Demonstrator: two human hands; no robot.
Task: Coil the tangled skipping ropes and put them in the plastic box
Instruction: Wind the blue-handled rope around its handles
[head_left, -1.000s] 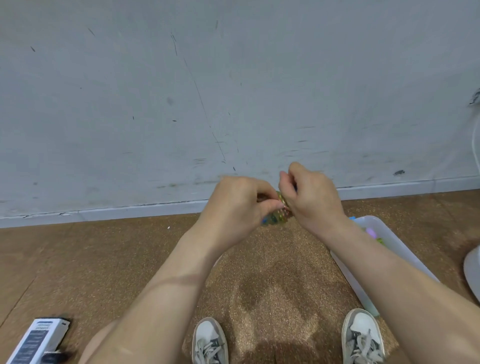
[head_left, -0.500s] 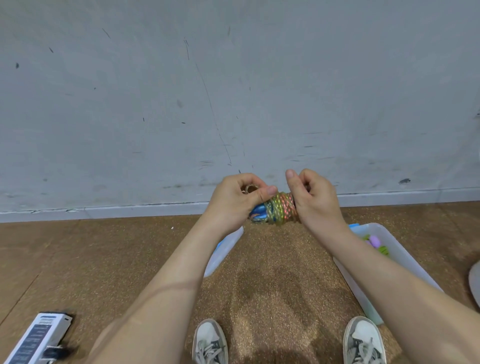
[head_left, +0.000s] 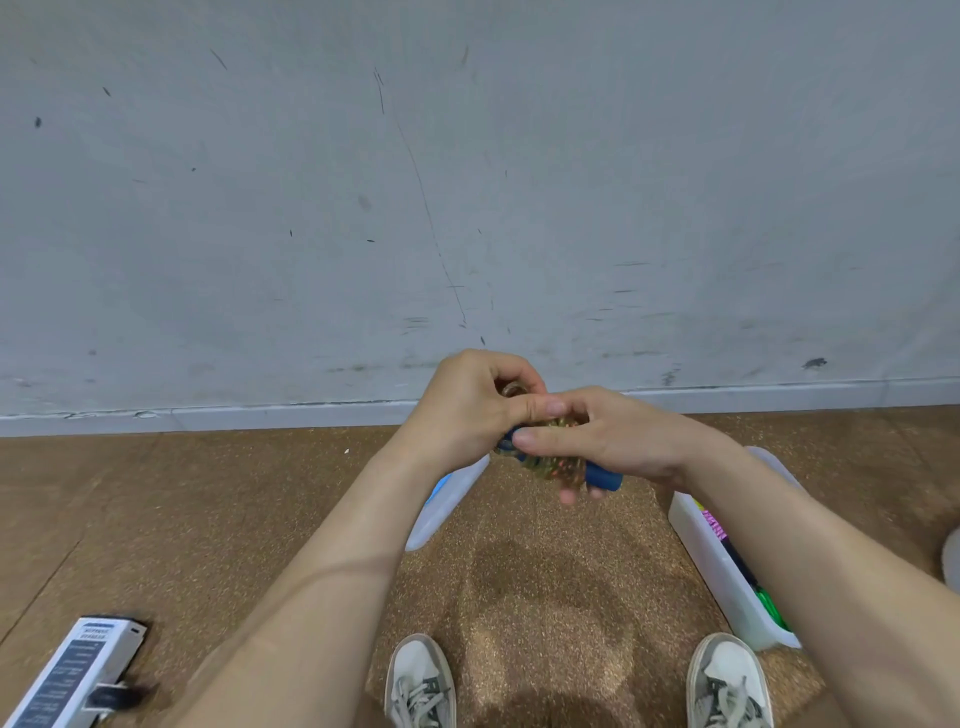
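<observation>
Mid-frame, the coiled skipping rope (head_left: 551, 464) sits between both hands: the left hand (head_left: 467, 410) has its fingers (head_left: 524, 406) curled round its upper end, the right hand (head_left: 610, 441) wraps the bundle, a blue handle (head_left: 602, 475) poking out below. The plastic box (head_left: 727, 587) stands apart on the floor (head_left: 208, 519), lower right

Matt grey painted wall (head_left: 467, 182), scuffed and scratched. Floor (head_left: 208, 519) brown, speckled and grainy, cork-like, matt. Box (head_left: 727, 587) and lid (head_left: 441, 514) of smooth translucent white plastic. Rope (head_left: 558, 465) of woven multicoloured cord with a smooth blue plastic handle (head_left: 602, 475). Pale canvas shoes (head_left: 421, 675). Printed card carton (head_left: 67, 670).
</observation>
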